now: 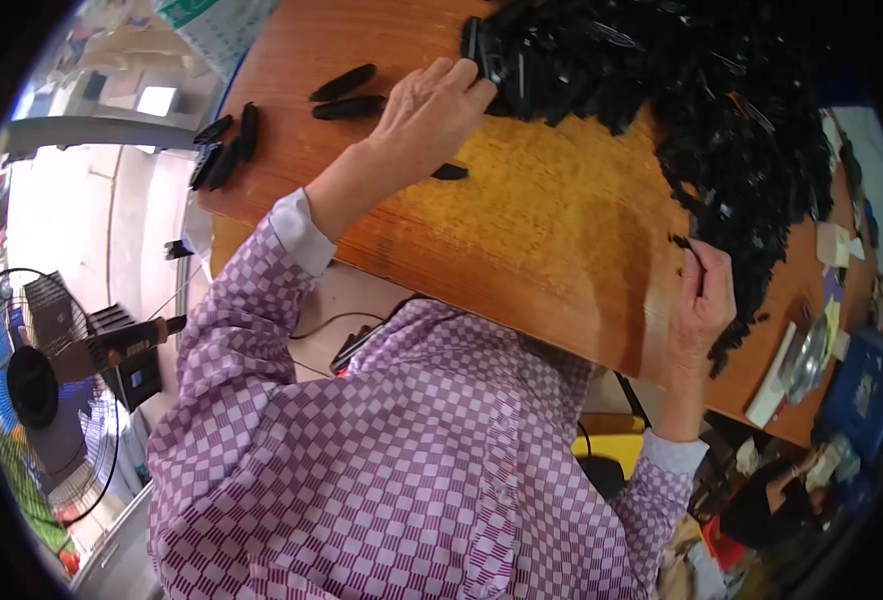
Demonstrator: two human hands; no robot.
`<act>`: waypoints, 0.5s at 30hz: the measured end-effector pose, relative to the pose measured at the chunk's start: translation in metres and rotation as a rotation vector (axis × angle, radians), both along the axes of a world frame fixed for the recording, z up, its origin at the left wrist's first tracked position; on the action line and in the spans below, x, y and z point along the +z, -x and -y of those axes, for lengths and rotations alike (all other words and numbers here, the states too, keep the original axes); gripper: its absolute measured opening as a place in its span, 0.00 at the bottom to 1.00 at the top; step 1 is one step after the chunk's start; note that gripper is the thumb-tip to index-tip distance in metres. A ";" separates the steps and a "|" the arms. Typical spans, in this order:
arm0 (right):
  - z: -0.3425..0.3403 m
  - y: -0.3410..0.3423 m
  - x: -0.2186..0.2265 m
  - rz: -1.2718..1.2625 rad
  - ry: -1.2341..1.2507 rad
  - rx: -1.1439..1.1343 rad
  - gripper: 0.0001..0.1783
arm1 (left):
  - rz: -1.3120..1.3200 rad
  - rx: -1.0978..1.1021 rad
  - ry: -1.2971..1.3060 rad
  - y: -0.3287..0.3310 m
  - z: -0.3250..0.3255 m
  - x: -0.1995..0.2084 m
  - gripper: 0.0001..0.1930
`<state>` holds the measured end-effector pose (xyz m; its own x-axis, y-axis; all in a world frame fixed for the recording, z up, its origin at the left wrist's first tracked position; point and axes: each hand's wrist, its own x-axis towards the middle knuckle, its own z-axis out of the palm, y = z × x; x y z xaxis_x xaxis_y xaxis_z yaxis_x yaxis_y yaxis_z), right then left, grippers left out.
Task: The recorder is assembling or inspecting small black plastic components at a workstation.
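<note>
My left hand reaches over the wooden table to the left edge of a large heap of glossy black pieces. Its fingers are curled in at a narrow black piece there; the fingertips are partly hidden. Under that wrist lies a dark pointed piece. On the right, my right hand is closed in a pinch beside the heap's lower end. A small dark piece sticks out from between its thumb and fingers; its kind is too small to tell.
Long oval black pieces lie on the table's left, with several more at the left edge. A fan stands at left. A silver round object and a blue box are at right. Another person is at lower right.
</note>
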<state>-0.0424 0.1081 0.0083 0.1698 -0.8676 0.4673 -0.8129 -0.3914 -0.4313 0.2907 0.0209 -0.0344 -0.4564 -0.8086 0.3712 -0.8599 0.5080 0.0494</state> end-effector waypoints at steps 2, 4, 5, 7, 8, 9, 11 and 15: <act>-0.004 -0.009 0.005 -0.095 0.158 0.060 0.07 | -0.021 -0.022 0.015 0.002 0.001 -0.004 0.10; -0.012 -0.015 0.009 -0.125 0.253 0.126 0.08 | -0.018 -0.078 -0.005 0.002 -0.002 -0.005 0.10; -0.015 -0.016 0.009 -0.148 0.251 0.119 0.08 | 0.016 -0.077 -0.022 -0.001 -0.003 -0.006 0.09; -0.023 -0.016 0.011 -0.207 0.387 0.206 0.09 | -0.022 -0.079 -0.070 -0.002 -0.010 -0.005 0.10; -0.027 -0.018 0.013 -0.218 0.387 0.204 0.09 | -0.029 -0.068 -0.117 -0.005 -0.013 -0.005 0.10; -0.031 -0.020 0.014 -0.239 0.410 0.212 0.09 | -0.081 -0.081 -0.033 -0.005 -0.017 -0.006 0.10; -0.038 -0.022 0.017 -0.266 0.433 0.213 0.09 | -0.233 -0.053 -0.116 0.004 -0.032 0.003 0.08; -0.049 -0.026 0.023 -0.260 0.447 0.209 0.10 | -0.957 -0.047 -0.706 0.037 -0.064 0.015 0.08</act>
